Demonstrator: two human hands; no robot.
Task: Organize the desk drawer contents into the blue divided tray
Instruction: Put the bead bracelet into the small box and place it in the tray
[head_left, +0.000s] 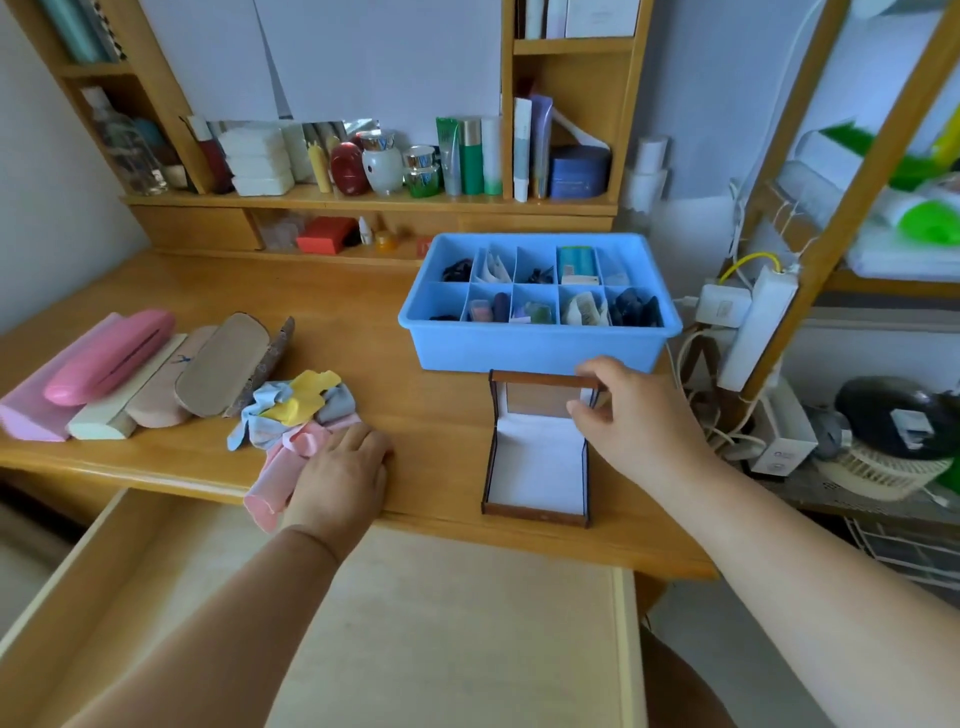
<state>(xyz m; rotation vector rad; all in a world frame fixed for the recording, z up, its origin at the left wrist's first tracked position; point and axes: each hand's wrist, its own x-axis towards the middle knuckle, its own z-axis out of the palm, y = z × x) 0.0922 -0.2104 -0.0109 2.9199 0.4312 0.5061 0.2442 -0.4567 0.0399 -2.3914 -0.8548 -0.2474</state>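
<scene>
Blue divided tray sits at the back-right of the wooden desk, just behind a small open wooden box w/ white lining. Right hand pinches the box's raised lid at its right edge, thumb and fingers curled on it; the tray is just beyond those fingers, not touched. Tray has 2 rows of compartments: dark small items at far left and far right, white paper packets, a teal box in the back row, small colored bits in front; exact contents too small to tell. Left hand lies flat, fingers spread, on a pile of cloths (pink, yellow, blue) near the desk's front edge. Left of the cloths: a row of glasses cases, one pink. Open drawer below looks bare.
</scene>
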